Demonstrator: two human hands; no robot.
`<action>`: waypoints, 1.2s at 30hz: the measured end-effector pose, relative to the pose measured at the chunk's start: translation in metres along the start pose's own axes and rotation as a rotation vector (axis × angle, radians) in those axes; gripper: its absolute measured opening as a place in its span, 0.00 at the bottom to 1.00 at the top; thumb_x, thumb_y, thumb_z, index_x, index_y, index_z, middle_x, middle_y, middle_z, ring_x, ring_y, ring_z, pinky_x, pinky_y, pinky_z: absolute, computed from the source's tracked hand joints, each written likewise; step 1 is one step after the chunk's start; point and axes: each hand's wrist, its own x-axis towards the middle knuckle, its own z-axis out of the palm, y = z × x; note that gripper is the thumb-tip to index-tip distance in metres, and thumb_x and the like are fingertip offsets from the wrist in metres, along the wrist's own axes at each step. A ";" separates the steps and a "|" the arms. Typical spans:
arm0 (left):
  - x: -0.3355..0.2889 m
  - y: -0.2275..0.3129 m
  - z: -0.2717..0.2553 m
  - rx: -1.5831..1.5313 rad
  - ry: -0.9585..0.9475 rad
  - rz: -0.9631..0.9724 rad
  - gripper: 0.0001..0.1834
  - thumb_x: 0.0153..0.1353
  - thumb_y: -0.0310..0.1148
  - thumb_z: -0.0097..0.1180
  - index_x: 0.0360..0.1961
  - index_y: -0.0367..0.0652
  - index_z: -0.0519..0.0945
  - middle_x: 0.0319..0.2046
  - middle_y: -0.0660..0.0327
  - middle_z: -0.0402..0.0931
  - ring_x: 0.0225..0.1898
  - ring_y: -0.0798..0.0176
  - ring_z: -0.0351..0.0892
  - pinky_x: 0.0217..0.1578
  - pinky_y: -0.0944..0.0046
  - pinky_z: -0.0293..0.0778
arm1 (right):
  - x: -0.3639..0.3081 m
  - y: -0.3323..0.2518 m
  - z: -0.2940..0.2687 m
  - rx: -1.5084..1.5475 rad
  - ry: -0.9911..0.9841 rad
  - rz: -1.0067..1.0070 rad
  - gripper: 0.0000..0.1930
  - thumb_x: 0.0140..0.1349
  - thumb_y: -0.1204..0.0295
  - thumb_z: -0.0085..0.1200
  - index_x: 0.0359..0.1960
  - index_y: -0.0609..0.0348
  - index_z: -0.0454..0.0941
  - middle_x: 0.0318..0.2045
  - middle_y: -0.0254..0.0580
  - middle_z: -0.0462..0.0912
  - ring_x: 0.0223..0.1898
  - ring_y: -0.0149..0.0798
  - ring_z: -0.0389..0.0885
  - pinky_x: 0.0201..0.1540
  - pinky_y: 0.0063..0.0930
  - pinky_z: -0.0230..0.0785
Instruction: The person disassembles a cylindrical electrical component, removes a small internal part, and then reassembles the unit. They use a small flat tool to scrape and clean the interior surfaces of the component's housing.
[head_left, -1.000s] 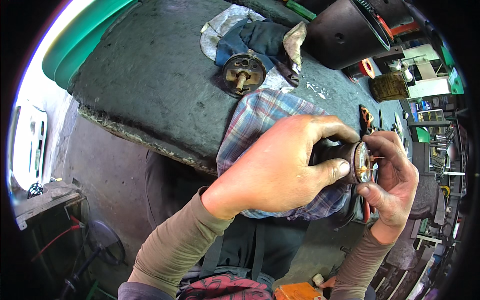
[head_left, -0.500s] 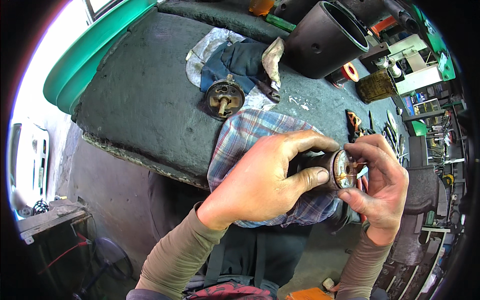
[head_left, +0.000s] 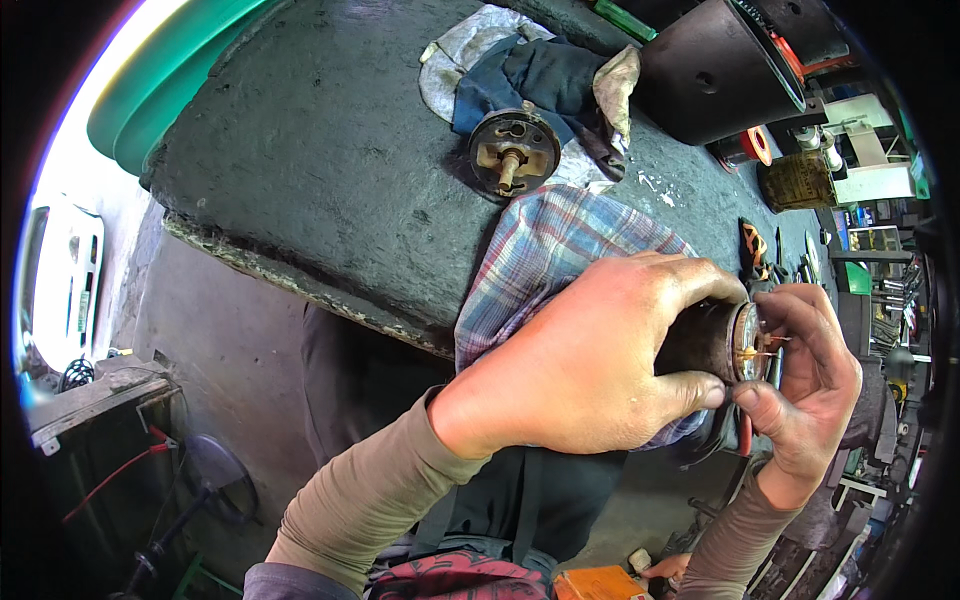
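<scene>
Round metal part (head_left: 722,345), dark and rusty, held up in the air in front of the bench edge, just past the checked cloth. Wrapped tight by the left hand (head_left: 590,365), fingers curled over the top and thumb pressed under. Pinched at its open face by the right hand (head_left: 805,385), thumb and fingers closed on something thin and yellowish poking out there. Too small to tell what that thin bit is, maybe a wire or a pin. Most of the part hidden behind the big left hand.

Checked cloth (head_left: 560,260) hanging over the edge of the grey bench (head_left: 300,170), right behind the left hand. Second round part (head_left: 513,152) lying flat on the bench farther back, with a short stub sticking up in its middle. Pile of rags (head_left: 520,65), blue and white, touching that second part. Big black tube (head_left: 715,65) lying on its side behind the rags. Red roll of tape (head_left: 748,148) near the tube. Small tools (head_left: 790,265) on the bench at the right, close to the right hand. Green curved rim (head_left: 165,95) far off at the left.
</scene>
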 end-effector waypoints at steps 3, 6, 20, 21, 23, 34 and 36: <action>-0.002 -0.001 0.007 0.058 0.030 -0.013 0.29 0.50 0.25 0.76 0.55 0.31 0.82 0.46 0.43 0.85 0.52 0.36 0.84 0.55 0.47 0.78 | 0.001 -0.004 0.000 -0.009 -0.011 0.012 0.42 0.44 0.56 0.87 0.54 0.78 0.83 0.52 0.47 0.77 0.49 0.34 0.77 0.53 0.26 0.70; -0.002 0.002 0.008 0.097 0.033 -0.018 0.29 0.49 0.24 0.74 0.55 0.31 0.81 0.46 0.42 0.85 0.52 0.36 0.83 0.56 0.46 0.77 | 0.001 -0.005 -0.001 -0.019 -0.008 0.016 0.43 0.44 0.56 0.88 0.54 0.78 0.83 0.52 0.47 0.77 0.48 0.34 0.77 0.53 0.26 0.70; -0.004 -0.002 0.011 0.210 0.034 0.036 0.37 0.48 0.26 0.78 0.63 0.38 0.83 0.55 0.46 0.86 0.58 0.39 0.85 0.60 0.48 0.79 | 0.001 -0.008 0.000 -0.029 -0.016 -0.006 0.38 0.44 0.59 0.87 0.51 0.77 0.85 0.48 0.45 0.80 0.46 0.33 0.77 0.49 0.26 0.71; -0.004 -0.002 0.011 0.214 0.030 0.039 0.37 0.48 0.26 0.78 0.63 0.37 0.83 0.56 0.46 0.86 0.58 0.39 0.84 0.60 0.48 0.78 | 0.001 -0.008 0.000 -0.024 -0.009 -0.006 0.37 0.44 0.60 0.86 0.51 0.76 0.85 0.48 0.44 0.80 0.46 0.33 0.78 0.49 0.26 0.71; -0.004 -0.003 0.012 0.223 0.022 0.045 0.37 0.48 0.26 0.78 0.64 0.37 0.82 0.56 0.45 0.86 0.59 0.38 0.84 0.61 0.48 0.78 | 0.001 -0.009 -0.001 -0.043 -0.018 -0.017 0.37 0.43 0.62 0.86 0.51 0.76 0.85 0.48 0.45 0.80 0.46 0.33 0.78 0.49 0.25 0.71; -0.005 0.004 0.014 0.287 0.030 0.038 0.37 0.49 0.24 0.77 0.64 0.35 0.82 0.57 0.45 0.85 0.59 0.39 0.85 0.61 0.50 0.79 | 0.002 -0.013 -0.001 -0.094 -0.037 -0.101 0.30 0.42 0.72 0.82 0.50 0.71 0.87 0.45 0.42 0.84 0.42 0.31 0.80 0.44 0.26 0.74; -0.005 0.007 0.014 0.321 0.032 0.034 0.37 0.49 0.23 0.77 0.64 0.35 0.82 0.57 0.44 0.86 0.59 0.39 0.85 0.61 0.50 0.79 | 0.005 -0.007 -0.002 -0.076 -0.052 -0.151 0.30 0.42 0.70 0.82 0.49 0.68 0.87 0.44 0.41 0.84 0.39 0.32 0.80 0.44 0.26 0.74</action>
